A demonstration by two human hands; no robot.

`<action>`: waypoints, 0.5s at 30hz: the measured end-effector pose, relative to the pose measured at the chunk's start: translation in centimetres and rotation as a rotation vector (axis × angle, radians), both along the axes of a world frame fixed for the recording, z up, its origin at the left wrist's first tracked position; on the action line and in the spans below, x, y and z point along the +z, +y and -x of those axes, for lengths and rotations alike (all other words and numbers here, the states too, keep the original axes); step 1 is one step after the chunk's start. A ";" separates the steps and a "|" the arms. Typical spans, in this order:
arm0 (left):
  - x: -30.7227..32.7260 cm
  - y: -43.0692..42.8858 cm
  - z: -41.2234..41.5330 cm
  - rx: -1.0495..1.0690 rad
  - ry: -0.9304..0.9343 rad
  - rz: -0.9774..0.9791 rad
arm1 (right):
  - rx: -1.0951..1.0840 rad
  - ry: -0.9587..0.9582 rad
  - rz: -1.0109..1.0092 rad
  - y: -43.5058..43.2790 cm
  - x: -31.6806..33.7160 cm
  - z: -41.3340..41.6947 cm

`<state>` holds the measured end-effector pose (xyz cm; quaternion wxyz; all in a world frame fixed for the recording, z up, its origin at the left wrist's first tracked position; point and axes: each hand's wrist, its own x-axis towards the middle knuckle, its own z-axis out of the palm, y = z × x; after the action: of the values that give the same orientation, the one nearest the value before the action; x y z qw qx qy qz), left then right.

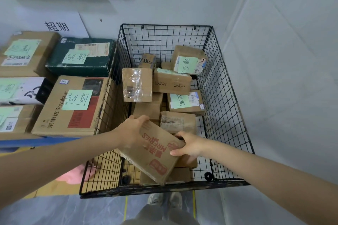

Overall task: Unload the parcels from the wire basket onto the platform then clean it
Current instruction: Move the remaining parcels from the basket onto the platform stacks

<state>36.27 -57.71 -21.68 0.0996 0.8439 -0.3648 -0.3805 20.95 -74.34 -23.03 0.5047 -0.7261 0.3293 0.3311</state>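
Gripping a tilted brown parcel (155, 153) with red print, left hand (133, 131), right hand (188, 146), over wire basket (226, 97).

Basket (215, 86): black wire grid, rectangular, open-topped, upright. It contains brown cardboard parcels (137, 84) in a loose pile, and several carry green handwritten notes (183, 100). At the basket's 6 o'clock end a flat box (155, 153) with red print sits tilted, its near corner lowest. The left hand (131, 131) grips its 10 o'clock edge and the right hand (188, 146) its 3 o'clock edge. Platform (36, 141): blue-edged, at the basket's 9 o'clock, loaded with larger cartons (69, 106).
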 end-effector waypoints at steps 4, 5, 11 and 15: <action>0.4 0.1 0.1 0.050 -0.004 0.087 | -0.162 -0.003 -0.113 0.1 0.5 -0.1; 0.7 0.2 0.0 0.064 -0.015 0.103 | -0.183 -0.005 -0.133 0.0 1.0 -0.2; 4.2 -0.8 -1.2 0.152 -0.157 0.282 | -0.225 -0.119 -0.154 -1.8 6.2 -1.5; 7.7 -1.6 -2.0 0.175 -0.247 0.470 | -0.298 -0.246 -0.114 -3.4 9.9 -2.3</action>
<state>38.29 -59.35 -14.00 0.2799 0.8659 -0.3782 -0.1695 23.30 -77.69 -13.16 0.6248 -0.6746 0.3498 0.1796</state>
